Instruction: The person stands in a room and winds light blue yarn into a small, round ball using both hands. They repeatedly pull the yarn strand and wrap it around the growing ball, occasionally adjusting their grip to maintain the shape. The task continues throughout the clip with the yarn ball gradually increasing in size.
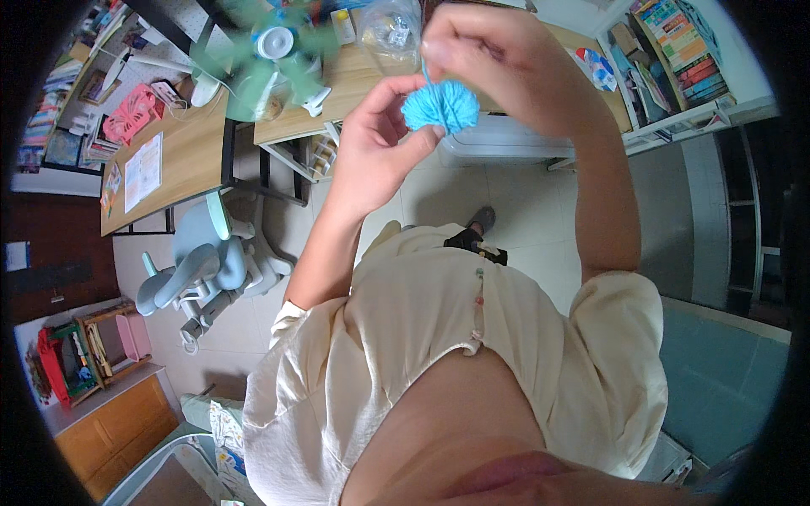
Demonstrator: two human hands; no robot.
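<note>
A small bundle of bright blue yarn (457,106), drawn in at its middle, is pinched between the thumb and fingers of my left hand (380,136). From the bundle's middle a strand of the same yarn (426,71) runs up to my right hand (487,60). That hand is raised just above the bundle, its thumb and bent fingers closed on the strand, and it looks slightly blurred. The strand's far end is hidden by my right fingers.
A desk fan (275,47) with blurred green blades stands left of my hands. Behind them a clear plastic bag (389,31) lies on a wooden table (354,69). A lidded plastic bin (506,139) sits below the table edge. At left are a blue-grey chair (212,243) and a desk (183,171).
</note>
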